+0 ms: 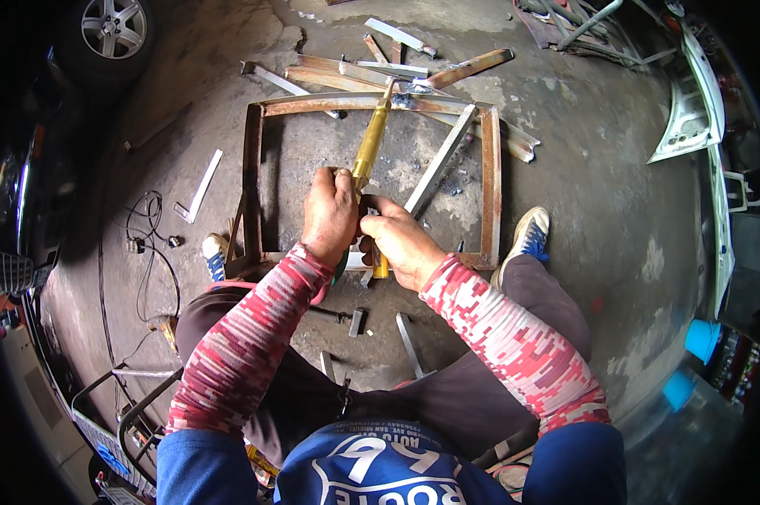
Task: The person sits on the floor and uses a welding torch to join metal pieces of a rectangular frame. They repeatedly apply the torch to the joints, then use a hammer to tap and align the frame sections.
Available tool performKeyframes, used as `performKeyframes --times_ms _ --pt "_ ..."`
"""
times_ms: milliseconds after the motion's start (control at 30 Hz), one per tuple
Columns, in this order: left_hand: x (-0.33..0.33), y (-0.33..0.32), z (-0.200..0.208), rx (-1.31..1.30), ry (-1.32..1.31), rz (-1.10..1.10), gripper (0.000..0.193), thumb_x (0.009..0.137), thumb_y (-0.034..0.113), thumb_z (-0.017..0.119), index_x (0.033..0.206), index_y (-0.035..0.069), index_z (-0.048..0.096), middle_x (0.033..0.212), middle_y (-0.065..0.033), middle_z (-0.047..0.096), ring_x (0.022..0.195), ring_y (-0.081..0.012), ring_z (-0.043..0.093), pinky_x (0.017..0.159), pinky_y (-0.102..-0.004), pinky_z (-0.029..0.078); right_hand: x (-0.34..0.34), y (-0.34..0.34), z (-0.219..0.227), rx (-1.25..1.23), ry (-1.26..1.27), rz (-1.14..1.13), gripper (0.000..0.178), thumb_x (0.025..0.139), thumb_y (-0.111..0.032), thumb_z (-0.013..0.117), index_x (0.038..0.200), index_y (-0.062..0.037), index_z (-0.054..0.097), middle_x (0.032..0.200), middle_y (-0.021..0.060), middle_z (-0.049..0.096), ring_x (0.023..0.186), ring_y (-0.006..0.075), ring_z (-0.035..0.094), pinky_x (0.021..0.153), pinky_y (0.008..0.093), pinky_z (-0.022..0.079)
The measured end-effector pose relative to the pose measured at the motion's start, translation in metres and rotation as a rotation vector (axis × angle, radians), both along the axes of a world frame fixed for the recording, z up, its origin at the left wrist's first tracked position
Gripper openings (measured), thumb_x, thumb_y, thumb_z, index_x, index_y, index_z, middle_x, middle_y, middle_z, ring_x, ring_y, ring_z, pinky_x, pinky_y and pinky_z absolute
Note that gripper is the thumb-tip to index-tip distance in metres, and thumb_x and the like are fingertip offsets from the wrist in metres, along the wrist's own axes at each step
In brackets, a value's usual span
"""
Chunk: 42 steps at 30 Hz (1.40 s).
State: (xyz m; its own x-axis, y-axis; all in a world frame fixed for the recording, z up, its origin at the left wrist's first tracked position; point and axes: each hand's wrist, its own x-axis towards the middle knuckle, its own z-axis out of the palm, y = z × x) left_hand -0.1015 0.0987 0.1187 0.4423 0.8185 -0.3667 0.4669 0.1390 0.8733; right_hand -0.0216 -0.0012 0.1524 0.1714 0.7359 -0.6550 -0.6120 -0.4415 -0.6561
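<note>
My left hand (329, 210) is wrapped round a brass-coloured gas torch (370, 147), over the middle of a rusty rectangular steel frame (253, 181). The torch points away from me. Its thin bent tip appears over the frame's far bar, and I cannot make out a flame. Closed round the rear end of the torch, where its yellow handle (381, 268) shows below, is my right hand (401, 244). Those fingers partly hide what they grip. Under my left wrist runs a pink hose (321, 292). A pale metal bar (440, 160) slants across the frame's right half.
Several rusty and grey metal strips (472, 67) lie beyond the frame. A bent pale strip (201, 189) and a tangled black cable (148, 223) are at left. A car wheel (113, 29) stands far left, white panels (691, 109) at right. My shoes (529, 236) flank the frame.
</note>
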Motion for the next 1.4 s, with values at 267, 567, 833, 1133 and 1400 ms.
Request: performKeyframes --times_ms 267,567,833,1133,1400 --pt "0.013 0.017 -0.030 -0.064 0.236 0.081 0.043 0.093 0.029 0.043 0.105 -0.009 0.057 0.094 -0.0281 0.065 0.084 -0.0371 0.067 0.070 -0.0444 0.053 -0.002 0.005 -0.009 0.016 0.021 0.002 0.046 0.089 -0.003 0.043 0.135 -0.0064 0.046 0.091 0.0025 0.057 0.063 0.0120 0.056 0.052 0.0268 0.047" --pt "0.027 0.025 -0.033 -0.032 0.196 0.084 0.038 0.092 0.027 0.043 0.104 -0.007 0.055 0.086 -0.0208 0.062 0.071 -0.0268 0.061 0.063 -0.0410 0.050 0.007 0.012 -0.008 -0.037 0.042 -0.033 0.048 0.087 -0.003 0.047 0.134 -0.0113 0.048 0.087 0.0041 0.058 0.060 0.0145 0.058 0.046 0.0269 0.043" --pt "0.027 0.019 -0.039 -0.008 0.222 0.093 0.040 0.092 0.028 0.045 0.103 -0.009 0.056 0.090 -0.0265 0.063 0.082 -0.0331 0.064 0.072 -0.0450 0.050 0.008 0.007 0.000 -0.070 -0.022 0.074 0.053 0.088 -0.004 0.044 0.141 -0.0132 0.044 0.096 -0.0001 0.058 0.061 0.0106 0.054 0.048 0.0249 0.042" --pt "0.031 0.006 -0.031 -0.058 0.263 0.125 0.044 0.094 0.033 0.044 0.110 -0.007 0.054 0.105 -0.0338 0.062 0.101 -0.0483 0.060 0.089 -0.0491 0.048 0.006 0.002 0.007 -0.110 -0.062 0.074 0.050 0.089 -0.007 0.043 0.138 -0.0152 0.048 0.091 -0.0011 0.059 0.062 0.0093 0.054 0.047 0.0249 0.041" --pt "0.039 0.002 -0.028 -0.090 0.247 0.161 0.044 0.092 0.030 0.043 0.109 -0.009 0.056 0.107 -0.0333 0.061 0.103 -0.0448 0.061 0.088 -0.0470 0.047 0.007 0.001 0.006 -0.113 -0.072 0.034 0.048 0.090 -0.008 0.041 0.136 -0.0143 0.050 0.091 -0.0006 0.059 0.062 0.0101 0.054 0.046 0.0249 0.040"
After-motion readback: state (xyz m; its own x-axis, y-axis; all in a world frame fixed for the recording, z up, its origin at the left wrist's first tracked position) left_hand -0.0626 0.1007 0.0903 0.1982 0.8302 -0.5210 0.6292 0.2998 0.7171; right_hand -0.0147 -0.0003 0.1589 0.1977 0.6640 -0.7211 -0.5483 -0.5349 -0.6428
